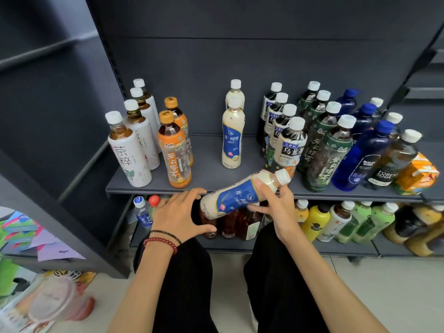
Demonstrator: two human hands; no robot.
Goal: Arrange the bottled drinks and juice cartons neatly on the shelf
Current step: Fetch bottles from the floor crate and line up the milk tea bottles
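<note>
- Curling round the upper end of a milk tea bottle (236, 197), the right hand's (278, 207) fingers (260, 184) are clamped on it. It is held tilted, just in front of the shelf (211, 174) edge.
- The left hand (180, 213) is spread open by the bottle's base; contact cannot be told.
- A slip is judged possible, since smooth round plastic is gripped far from the heavy base.
- The upright matching bottles (231, 140) could be toppled by a careless placing.

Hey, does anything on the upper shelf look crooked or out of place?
Yes. The orange juice carton at the right end of the shelf sits tilted beside the dark soda bottle, while the bottle rows stand upright. The milk tea bottle in the right hand is held slanted in front of the shelf, not yet in its row.
</note>
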